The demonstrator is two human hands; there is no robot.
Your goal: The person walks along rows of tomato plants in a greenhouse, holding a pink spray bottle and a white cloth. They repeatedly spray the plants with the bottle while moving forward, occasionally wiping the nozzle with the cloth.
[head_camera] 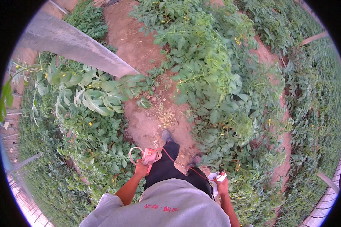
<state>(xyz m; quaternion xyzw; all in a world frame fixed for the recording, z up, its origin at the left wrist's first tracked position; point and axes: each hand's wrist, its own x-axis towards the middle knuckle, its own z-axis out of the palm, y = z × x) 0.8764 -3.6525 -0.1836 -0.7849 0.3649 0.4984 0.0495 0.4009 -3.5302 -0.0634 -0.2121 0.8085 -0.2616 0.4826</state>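
Note:
My left hand (142,168) is closed on a pink and white device (151,156) with a pale round loop at its left side, held before my left thigh. A thin red cord (184,166) runs from this device across my legs to the right. At its other end my right hand (222,184) grips a white container (215,181), whose full shape is partly hidden by the fingers and my trousers. Both hands hang at thigh height, wide apart, above the dirt path (150,119). Leafy plants with small yellow flowers stand close on both sides.
Dense rows of vines (204,62) border the path, with stems trailing over the soil ahead. A broad grey pillar (82,42) slants in from the upper left. Leafy stems (93,96) reach out at the left. Dry plant scraps (165,117) lie on the path before my shoes (167,136).

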